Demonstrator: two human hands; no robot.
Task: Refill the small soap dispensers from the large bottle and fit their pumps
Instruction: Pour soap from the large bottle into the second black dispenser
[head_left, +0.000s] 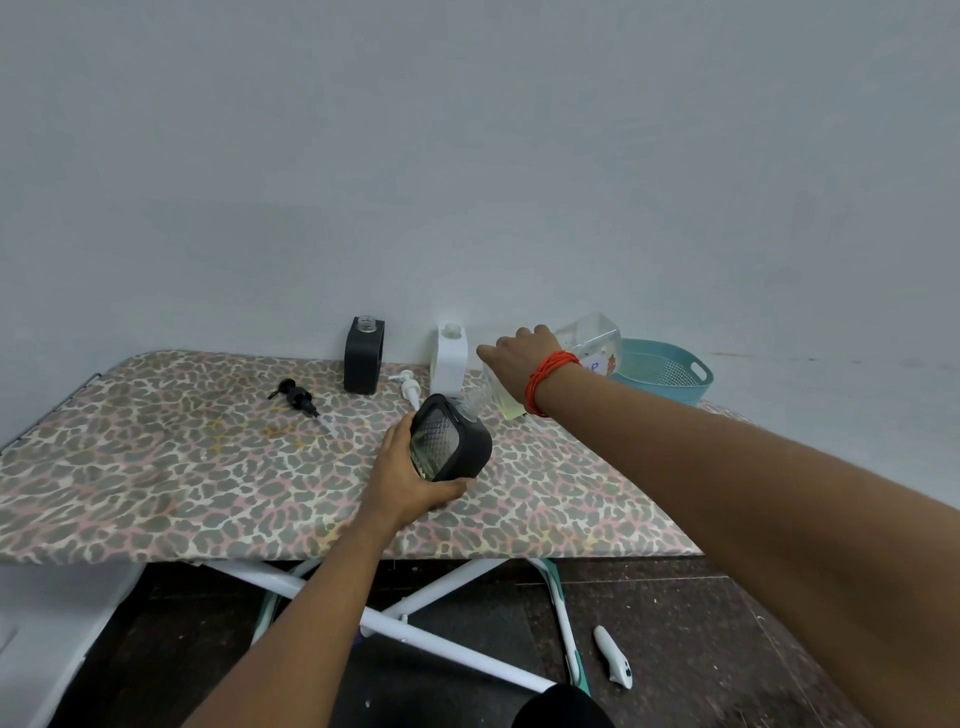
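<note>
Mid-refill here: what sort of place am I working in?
Likely a home laundry or utility corner: the work surface is a leopard-print ironing board on crossed folding legs, against a bare wall, with a teal plastic colander at its far right end.

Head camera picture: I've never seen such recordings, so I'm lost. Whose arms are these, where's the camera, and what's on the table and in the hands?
No machine here: a person wears one camera on the head, looking down at their own bare arms. The left hand grips a tilted dispenser; the right hand holds the large bottle, tipped toward its open neck. On the table stand a black dispenser and a white dispenser, both without pumps. A black pump and a white pump lie loose; a teal basket sits at the right.
</note>
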